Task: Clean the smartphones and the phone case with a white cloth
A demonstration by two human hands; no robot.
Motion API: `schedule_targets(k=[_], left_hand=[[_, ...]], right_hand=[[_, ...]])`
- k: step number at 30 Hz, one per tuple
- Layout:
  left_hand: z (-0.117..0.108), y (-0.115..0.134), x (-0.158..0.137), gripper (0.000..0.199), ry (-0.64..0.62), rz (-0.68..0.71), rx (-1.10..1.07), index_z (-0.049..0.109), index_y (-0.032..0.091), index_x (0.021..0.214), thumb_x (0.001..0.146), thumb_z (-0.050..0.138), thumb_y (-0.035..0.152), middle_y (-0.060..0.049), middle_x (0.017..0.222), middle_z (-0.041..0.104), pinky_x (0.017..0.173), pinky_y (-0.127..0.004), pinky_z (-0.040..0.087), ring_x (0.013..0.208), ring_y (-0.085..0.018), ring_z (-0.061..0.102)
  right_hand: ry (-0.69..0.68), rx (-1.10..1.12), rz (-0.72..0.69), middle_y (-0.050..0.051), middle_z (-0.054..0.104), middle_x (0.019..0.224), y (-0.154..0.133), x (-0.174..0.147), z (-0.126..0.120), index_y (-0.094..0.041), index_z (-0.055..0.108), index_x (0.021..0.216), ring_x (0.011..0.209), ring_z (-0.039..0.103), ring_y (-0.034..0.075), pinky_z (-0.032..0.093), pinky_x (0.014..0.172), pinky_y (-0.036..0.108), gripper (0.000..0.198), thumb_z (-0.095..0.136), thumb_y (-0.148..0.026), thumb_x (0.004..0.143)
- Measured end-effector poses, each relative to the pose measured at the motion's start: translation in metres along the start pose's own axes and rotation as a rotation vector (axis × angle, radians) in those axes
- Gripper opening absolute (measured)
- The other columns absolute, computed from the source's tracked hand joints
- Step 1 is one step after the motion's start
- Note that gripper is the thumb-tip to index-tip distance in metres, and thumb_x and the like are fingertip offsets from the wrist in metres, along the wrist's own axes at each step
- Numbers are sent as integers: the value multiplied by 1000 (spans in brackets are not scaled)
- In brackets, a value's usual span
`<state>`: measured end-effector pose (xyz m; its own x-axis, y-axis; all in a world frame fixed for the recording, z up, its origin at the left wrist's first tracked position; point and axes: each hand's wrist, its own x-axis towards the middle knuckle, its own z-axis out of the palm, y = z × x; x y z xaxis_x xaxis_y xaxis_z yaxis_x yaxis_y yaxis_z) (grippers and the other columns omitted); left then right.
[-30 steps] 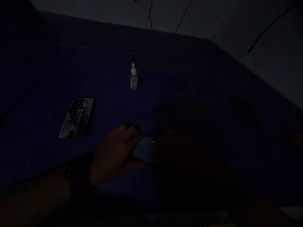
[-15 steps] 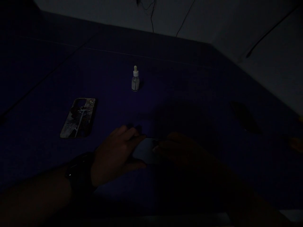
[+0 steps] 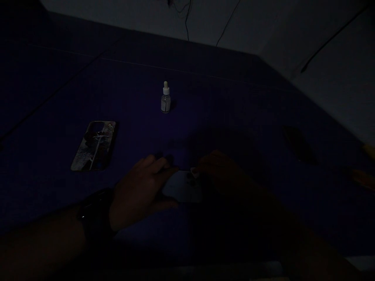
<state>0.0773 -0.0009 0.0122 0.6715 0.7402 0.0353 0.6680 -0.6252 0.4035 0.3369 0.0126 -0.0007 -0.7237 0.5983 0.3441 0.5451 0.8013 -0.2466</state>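
A smartphone point(image 3: 181, 188) lies sideways on the dark blue surface, its pale back facing up and its camera lenses at the right end. My left hand point(image 3: 143, 187), with a dark watch on the wrist, grips the phone's left end between thumb and fingers. At the upper right corner, by the lenses, my right hand point(image 3: 221, 171) pinches a small white piece point(image 3: 193, 171), perhaps tissue or cloth. Deep shadow hides most of that hand.
A patterned phone case point(image 3: 94, 146) lies to the left. Further back stands a dropper bottle point(image 3: 165, 102) with a white cap. Another dark flat object point(image 3: 299, 144) lies at the right, near an orange item point(image 3: 363, 178). Thin cables point(image 3: 187, 23) hang at the pale wall.
My right hand has moved up and slightly back from the phone's middle right to its upper corner, uncovering the lenses. My left hand keeps its grip. The view has shifted slightly.
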Motion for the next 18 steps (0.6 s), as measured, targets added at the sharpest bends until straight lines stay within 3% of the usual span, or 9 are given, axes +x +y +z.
schedule_targets(k=[9, 18], left_hand=[[-1, 0, 0, 67, -8, 3, 0, 59, 26, 133, 75, 87, 43, -6, 120, 61, 84, -41, 47, 101, -28, 54], [2, -2, -1, 66, 16, 21, -1, 59, 27, 133, 75, 86, 43, -6, 121, 61, 84, -41, 47, 102, -27, 54]], right_hand=[[-75, -94, -83, 10, 73, 102, 2, -7, -14, -13, 69, 109, 90, 61, 21, 48, 80, 37, 30, 42, -6, 100], [-83, -45, -151, 7, 72, 95, -11, -9, -21, -13, 68, 106, 79, 57, 18, 49, 68, 31, 30, 38, -15, 106]])
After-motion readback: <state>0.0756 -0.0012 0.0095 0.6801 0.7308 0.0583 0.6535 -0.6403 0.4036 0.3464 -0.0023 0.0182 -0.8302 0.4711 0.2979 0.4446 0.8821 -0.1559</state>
